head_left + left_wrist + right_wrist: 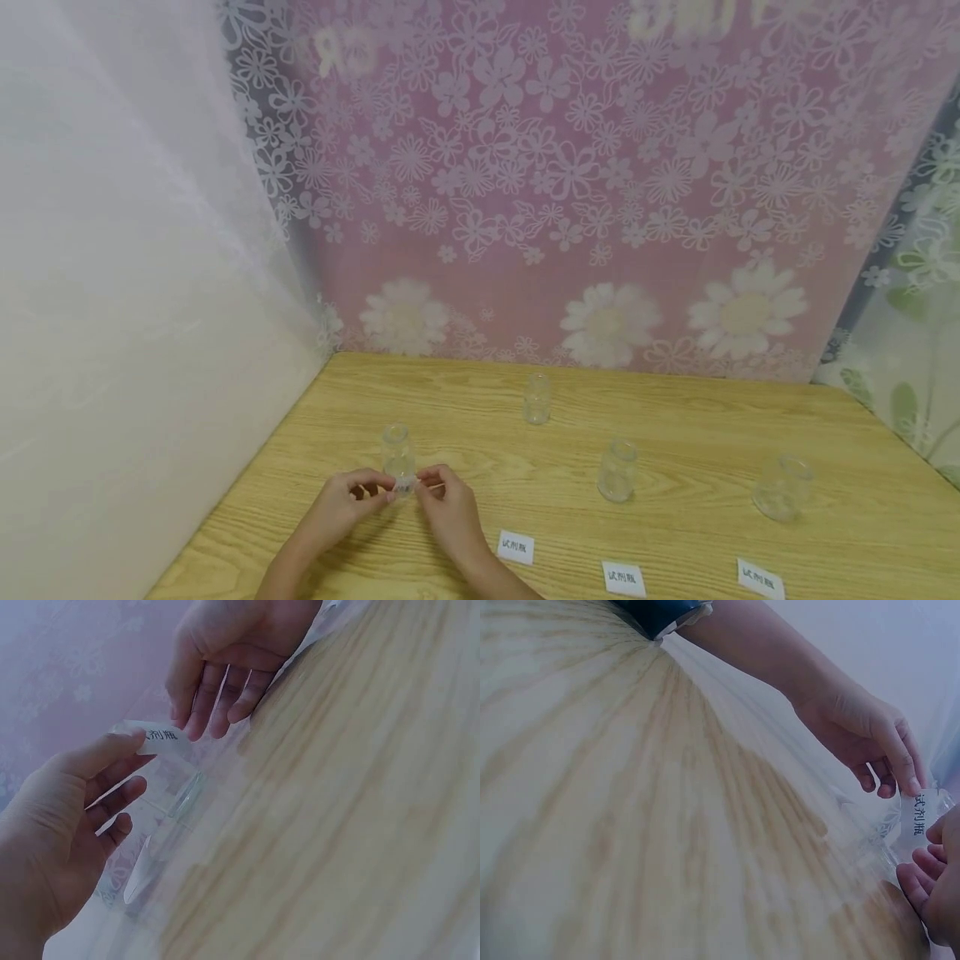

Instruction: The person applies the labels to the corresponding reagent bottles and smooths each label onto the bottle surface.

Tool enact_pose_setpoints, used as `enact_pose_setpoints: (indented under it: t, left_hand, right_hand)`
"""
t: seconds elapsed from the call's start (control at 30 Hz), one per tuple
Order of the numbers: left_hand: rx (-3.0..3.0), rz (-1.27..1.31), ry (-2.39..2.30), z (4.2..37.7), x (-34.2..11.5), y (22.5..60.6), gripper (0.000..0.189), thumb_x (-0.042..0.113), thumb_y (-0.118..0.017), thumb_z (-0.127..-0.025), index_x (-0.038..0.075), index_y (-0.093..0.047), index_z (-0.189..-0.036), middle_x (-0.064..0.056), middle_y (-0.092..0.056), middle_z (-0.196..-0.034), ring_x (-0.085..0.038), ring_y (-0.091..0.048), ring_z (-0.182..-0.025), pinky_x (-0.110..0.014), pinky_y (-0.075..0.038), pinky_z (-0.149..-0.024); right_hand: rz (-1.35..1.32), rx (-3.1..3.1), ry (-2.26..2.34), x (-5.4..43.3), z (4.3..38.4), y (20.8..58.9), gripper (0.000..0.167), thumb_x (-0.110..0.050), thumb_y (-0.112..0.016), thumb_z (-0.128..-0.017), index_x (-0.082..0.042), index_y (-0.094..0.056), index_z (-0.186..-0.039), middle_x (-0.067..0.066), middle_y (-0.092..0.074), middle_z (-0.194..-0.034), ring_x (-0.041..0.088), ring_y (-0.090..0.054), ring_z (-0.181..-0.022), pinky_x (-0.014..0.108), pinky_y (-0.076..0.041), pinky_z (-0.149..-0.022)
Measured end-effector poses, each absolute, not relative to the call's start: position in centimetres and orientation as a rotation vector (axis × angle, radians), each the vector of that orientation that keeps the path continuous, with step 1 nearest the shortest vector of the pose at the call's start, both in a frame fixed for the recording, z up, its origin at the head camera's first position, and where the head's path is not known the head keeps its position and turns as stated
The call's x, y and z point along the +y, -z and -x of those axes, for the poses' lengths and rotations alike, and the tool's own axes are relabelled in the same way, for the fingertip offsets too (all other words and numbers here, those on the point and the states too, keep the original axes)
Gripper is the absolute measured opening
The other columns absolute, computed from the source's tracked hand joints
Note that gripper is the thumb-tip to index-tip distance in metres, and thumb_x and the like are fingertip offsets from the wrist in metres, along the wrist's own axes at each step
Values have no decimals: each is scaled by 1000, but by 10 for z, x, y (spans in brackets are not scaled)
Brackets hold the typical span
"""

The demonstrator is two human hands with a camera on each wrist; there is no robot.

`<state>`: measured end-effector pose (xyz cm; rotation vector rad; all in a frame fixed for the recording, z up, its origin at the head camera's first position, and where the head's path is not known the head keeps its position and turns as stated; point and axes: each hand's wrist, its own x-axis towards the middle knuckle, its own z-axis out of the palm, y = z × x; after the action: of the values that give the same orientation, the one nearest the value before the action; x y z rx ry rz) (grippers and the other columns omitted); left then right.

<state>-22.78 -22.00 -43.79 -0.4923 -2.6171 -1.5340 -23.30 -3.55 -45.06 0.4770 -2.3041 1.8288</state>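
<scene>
A small white paper label (403, 484) with dark printed characters is stretched between both hands, at the front of a clear glass bottle (398, 448) standing upright on the table. My left hand (339, 508) pinches the label's left end between thumb and forefinger; in the left wrist view its other fingers (120, 802) curve loosely beneath. At the opposite end, the right hand (456, 515) holds the label by its edge with thumb and fingertips. In the right wrist view the printed label (916, 817) faces the camera, overlapping the glass behind it.
Three more clear glass bottles stand on the wooden table: one at the back (537, 402), one right of centre (617, 473), one far right (780, 490). Along the front lie three printed labels (516, 547), (623, 578), (761, 578). A white curtain (150, 333) borders the left side.
</scene>
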Motion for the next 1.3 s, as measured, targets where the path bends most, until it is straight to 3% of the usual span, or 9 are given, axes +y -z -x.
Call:
enact_pose_setpoints:
  t: [0.33, 0.57, 0.8, 1.17, 1.3]
  left_hand:
    - [-2604, 435, 1626, 222, -215, 425, 19, 15, -67, -85, 2, -68, -98, -5, -60, -85, -18, -50, -76, -25, -43, -62]
    - [-2570, 368, 1551, 228, -218, 435, 18, 23, -69, -83, 9, -70, -93, 2, -62, -89, -16, -49, -79, -26, -42, -71]
    - [-2545, 187, 1554, 230, -216, 437, 20, 21, -72, -80, 6, -69, -94, 1, -64, -83, -15, -51, -74, -25, -43, -65]
    - [-2453, 192, 1559, 235, -216, 442, 13, 15, -72, -80, 9, -64, -88, 2, -62, -82, -14, -54, -75, -25, -44, -68]
    - [-2463, 166, 1516, 237, -216, 443, 10, 14, -71, -81, 9, -64, -86, 3, -61, -79, -13, -54, -73, -25, -44, -66]
  right_hand:
    - [-385, -2307, -1943, -37, 237, 453, 9, -10, -63, -86, -2, -62, -90, -2, -59, -78, 9, -51, -64, 20, -43, -54]
    - [-381, -2280, -1929, -37, 237, 452, 6, -8, -64, -85, -4, -60, -85, -2, -57, -74, 9, -52, -66, 21, -44, -57]
    - [-465, -2289, -1825, -38, 237, 451, 7, -9, -64, -86, -4, -60, -87, -1, -57, -87, 13, -56, -78, 22, -47, -64]
    - [-476, -2315, -1754, -42, 248, 451, 6, -6, -65, -85, -7, -60, -82, 3, -50, -103, 13, -56, -81, 22, -48, -67]
    - [-523, -2316, -1721, -42, 251, 452, 6, -5, -65, -85, -7, -60, -82, 7, -50, -107, 19, -56, -87, 22, -49, -70]
